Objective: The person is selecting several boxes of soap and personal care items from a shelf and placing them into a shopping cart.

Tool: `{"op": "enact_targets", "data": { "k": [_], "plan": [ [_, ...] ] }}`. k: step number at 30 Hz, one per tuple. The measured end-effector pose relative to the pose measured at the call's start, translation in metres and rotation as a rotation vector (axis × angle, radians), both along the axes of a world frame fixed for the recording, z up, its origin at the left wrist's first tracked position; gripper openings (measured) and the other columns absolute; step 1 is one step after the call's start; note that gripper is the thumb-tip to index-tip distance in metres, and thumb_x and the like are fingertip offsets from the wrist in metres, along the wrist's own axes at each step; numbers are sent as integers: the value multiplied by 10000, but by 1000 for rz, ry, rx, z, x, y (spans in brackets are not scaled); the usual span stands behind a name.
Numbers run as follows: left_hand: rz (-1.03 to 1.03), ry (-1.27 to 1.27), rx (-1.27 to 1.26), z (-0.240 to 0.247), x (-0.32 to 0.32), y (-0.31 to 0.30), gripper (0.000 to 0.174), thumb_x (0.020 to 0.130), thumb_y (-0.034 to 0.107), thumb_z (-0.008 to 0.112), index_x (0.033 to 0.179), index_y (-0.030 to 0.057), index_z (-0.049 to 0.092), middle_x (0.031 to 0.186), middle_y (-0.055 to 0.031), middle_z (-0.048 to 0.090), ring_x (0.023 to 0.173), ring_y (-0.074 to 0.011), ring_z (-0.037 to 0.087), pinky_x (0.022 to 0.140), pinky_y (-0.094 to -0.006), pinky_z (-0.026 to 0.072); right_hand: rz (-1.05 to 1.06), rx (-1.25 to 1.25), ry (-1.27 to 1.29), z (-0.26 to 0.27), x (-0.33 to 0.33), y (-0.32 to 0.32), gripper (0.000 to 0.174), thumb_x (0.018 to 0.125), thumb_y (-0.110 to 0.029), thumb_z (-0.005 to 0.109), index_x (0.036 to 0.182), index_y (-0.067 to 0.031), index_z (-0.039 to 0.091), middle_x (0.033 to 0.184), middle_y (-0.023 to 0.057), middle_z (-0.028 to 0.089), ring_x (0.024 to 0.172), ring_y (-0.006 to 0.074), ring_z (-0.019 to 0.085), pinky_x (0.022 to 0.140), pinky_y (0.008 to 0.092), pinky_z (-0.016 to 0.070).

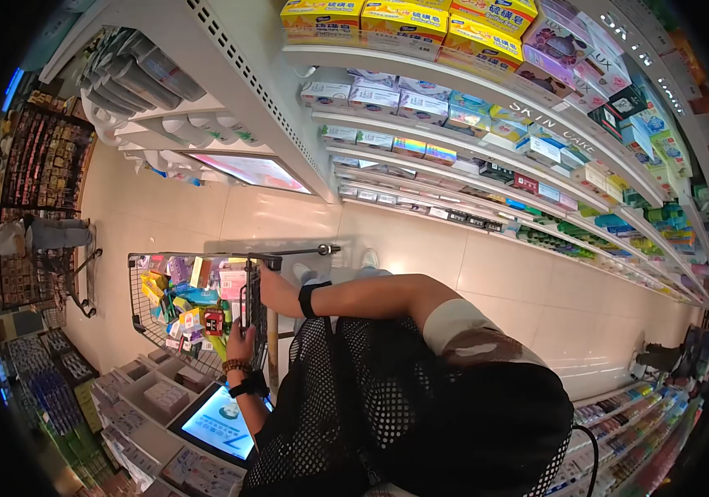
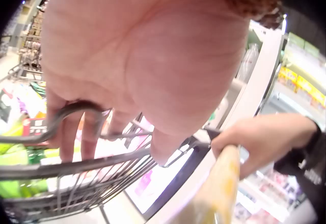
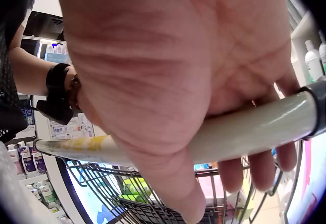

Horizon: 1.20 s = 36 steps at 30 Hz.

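Observation:
A black wire shopping cart [image 1: 132, 302] stands in front of me, filled with many colourful packages [image 1: 193, 302]. My right hand [image 1: 278, 291] grips its pale push bar [image 3: 254, 124]; in the right wrist view the fingers go over the bar and the thumb hangs on the near side. My left hand [image 1: 241, 341] holds the cart's rear wire frame [image 2: 66, 114], fingers reaching down behind a bent wire, thumb near the rim. A small red and black box [image 1: 214, 321] lies in the cart near the left hand. Both wrists wear black bands.
Shelves of soap boxes [image 1: 404, 29] rise on the right. A display stand with a lit screen [image 1: 220, 421] is close by the cart's left side. Ahead, a person [image 1: 52, 235] is beside another cart [image 1: 84, 282]. Pale floor tiles [image 1: 151, 219] run between the shelves.

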State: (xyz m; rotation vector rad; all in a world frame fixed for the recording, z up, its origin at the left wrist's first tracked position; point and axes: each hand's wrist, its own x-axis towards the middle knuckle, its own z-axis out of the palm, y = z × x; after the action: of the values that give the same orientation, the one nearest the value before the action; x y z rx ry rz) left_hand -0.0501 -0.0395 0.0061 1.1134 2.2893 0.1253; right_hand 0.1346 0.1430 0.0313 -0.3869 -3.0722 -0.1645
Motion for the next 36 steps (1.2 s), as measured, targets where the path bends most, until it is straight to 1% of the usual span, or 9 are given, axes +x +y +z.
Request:
{"op": "enact_targets", "data": {
  "k": [2,4,5,8,13,19,23,31,36],
  "plan": [
    [-26,156,-51,8,38,-18,723,898,249,707,1490,5,373,1291,-262,597,1186,-388,597,980,-436,478,179,-199,56,-9,5,-19,148,805,-203,635,749,-143,758,702,22,691,779,209,661,951,460,416],
    [154,68,294,15,65,-32,808,861,148,722,1536,22,296,1404,-277,502,1269,-411,524,1049,-438,431,257,-290,185,-29,6,-32,117,767,-184,650,701,-170,745,677,-18,678,738,187,642,729,385,397],
    [297,-33,335,8,62,-49,831,849,97,713,1548,23,269,1427,-277,482,1277,-424,510,1073,-449,413,229,-283,241,-34,8,-37,126,771,-183,648,686,-181,742,668,-38,667,737,182,641,736,373,405],
    [145,239,216,-15,51,-98,836,812,129,752,1518,8,321,1407,-262,501,1263,-431,510,1068,-480,409,131,-179,310,-17,26,-43,119,770,-186,653,713,-189,757,660,-59,659,743,175,639,742,370,405],
    [149,262,56,-65,43,-165,928,755,248,836,1497,36,320,1389,-236,512,1273,-413,487,1077,-539,359,96,-73,198,-22,55,-77,105,750,-191,667,750,-203,771,672,-77,663,813,170,637,847,394,414],
    [80,385,3,-88,55,-204,1043,712,362,867,1511,52,273,1386,-270,474,1259,-452,468,1065,-535,366,-25,-148,720,-34,101,-136,72,696,-174,655,627,-171,675,736,15,594,923,229,602,1009,393,427],
    [121,371,-5,-104,81,-220,1083,691,417,876,1504,39,270,1349,-273,485,1234,-456,475,1037,-541,391,-99,-254,656,-24,143,-173,69,742,-143,641,706,-145,699,886,71,591,1048,277,568,1225,505,234],
    [42,282,-42,-75,182,-245,1161,701,518,853,1526,34,195,1367,-323,408,1245,-513,416,1057,-578,376,-174,-212,535,-13,228,-214,60,705,-149,689,758,-152,717,886,58,581,1076,278,547,1226,507,203],
    [-69,151,-24,-67,232,-264,1221,702,614,798,1551,30,143,1373,-349,416,1254,-521,434,1071,-570,371,-206,-403,437,-7,293,-227,238,715,-253,655,865,-117,780,963,84,656,1161,284,532,1229,496,143]
  ]
}}
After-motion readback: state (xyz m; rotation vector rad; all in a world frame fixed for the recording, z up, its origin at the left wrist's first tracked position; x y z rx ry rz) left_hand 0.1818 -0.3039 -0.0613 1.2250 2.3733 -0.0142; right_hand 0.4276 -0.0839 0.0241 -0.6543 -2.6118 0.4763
